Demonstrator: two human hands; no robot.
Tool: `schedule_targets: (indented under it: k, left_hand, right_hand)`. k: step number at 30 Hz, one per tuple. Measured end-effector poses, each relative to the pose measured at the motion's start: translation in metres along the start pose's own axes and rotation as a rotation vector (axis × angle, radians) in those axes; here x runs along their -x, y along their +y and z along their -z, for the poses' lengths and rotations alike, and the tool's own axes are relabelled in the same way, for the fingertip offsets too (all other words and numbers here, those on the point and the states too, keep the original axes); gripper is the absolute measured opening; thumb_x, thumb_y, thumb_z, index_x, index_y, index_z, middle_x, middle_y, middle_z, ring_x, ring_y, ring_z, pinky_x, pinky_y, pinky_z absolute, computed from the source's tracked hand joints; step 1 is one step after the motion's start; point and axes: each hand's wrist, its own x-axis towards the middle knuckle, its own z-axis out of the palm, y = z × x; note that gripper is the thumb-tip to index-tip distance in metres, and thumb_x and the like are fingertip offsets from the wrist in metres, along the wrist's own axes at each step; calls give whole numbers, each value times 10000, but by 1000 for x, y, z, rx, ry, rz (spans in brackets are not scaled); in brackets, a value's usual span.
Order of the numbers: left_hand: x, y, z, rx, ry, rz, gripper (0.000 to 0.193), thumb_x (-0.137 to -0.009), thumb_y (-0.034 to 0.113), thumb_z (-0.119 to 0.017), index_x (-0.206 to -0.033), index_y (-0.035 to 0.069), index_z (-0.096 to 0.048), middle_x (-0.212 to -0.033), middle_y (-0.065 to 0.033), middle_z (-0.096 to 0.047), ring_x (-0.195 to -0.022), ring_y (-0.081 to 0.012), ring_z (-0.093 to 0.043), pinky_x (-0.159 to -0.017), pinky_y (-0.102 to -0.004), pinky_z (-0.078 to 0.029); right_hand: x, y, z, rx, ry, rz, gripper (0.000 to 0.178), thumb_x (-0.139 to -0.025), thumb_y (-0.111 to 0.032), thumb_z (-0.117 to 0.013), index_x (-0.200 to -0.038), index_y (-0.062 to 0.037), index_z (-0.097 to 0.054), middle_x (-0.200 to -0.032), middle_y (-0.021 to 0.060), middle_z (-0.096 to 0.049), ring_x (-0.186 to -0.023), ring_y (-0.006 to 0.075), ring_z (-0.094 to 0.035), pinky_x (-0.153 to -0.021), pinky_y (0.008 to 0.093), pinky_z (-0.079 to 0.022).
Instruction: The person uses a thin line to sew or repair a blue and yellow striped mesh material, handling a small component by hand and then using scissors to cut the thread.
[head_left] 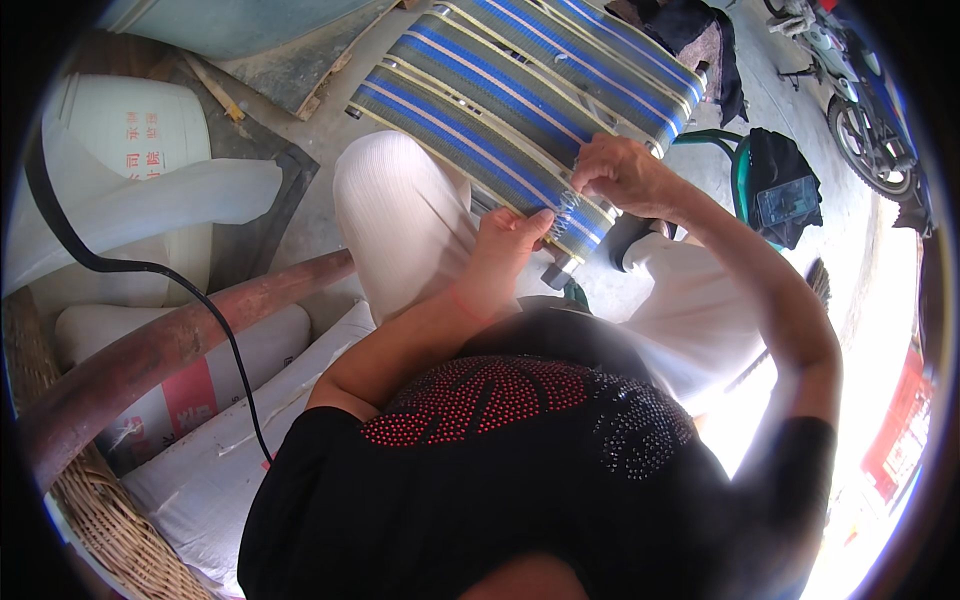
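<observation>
The left hand [510, 243] curls, thumb beside a silvery wire coil [563, 213] on the striped webbing's near end. The right hand [632, 178] bends its fingers just past it. I can't tell what either grips. Best work gently, webbing [455, 108] steady.

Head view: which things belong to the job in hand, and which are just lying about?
Likely in the job:
- striped webbing
- wire coils, between left hand and right hand

Apparently lying about:
- phone
- motorbike
- wicker basket
</observation>
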Motion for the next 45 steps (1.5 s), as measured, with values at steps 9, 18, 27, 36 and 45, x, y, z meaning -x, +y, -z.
schedule_targets:
  k: [9,18,27,36,45]
  left_hand:
    - [-4,-7,2,-45,43,-11,109,-804,158,-599,-874,77,-615,-834,1,-617,-740,-87,-572,-701,-247,-461]
    - [-1,-3,-2,-19,49,-22,74,-804,134,-594,-858,90,-620,-814,9,-619,-698,-72,-556,-633,-217,-435]
    - [-2,0,-4,-25,20,-26,77,-803,105,-586,-865,68,-614,-820,-12,-617,-703,-79,-562,-651,-226,-461]
    - [2,6,-11,-84,83,-7,125,-814,114,-513,-740,33,-574,-671,14,-543,-609,-36,-487,-563,-199,-396]
    - [5,2,-4,-85,60,-23,152,-825,112,-509,-693,49,-547,-610,39,-480,-558,-33,-408,-537,-198,-356]
  right_hand:
    - [2,2,-7,-8,51,39,85,-665,29,-531,-686,-18,-598,-681,52,-569,-683,197,-527,-635,312,-427]
    - [-1,-9,3,-114,-38,-75,89,-689,44,-538,-752,-10,-569,-698,94,-561,-664,205,-556,-604,310,-438]
    - [-6,-14,7,-191,-54,-220,106,-713,-13,-576,-798,-59,-532,-683,77,-560,-649,215,-566,-597,318,-450]
    - [-12,-45,-6,276,50,211,51,-680,-72,-604,-652,-52,-566,-691,82,-528,-736,255,-534,-634,350,-442]
    - [-15,-53,-13,324,109,251,51,-673,-30,-589,-699,-35,-545,-739,95,-541,-737,258,-544,-622,347,-447]
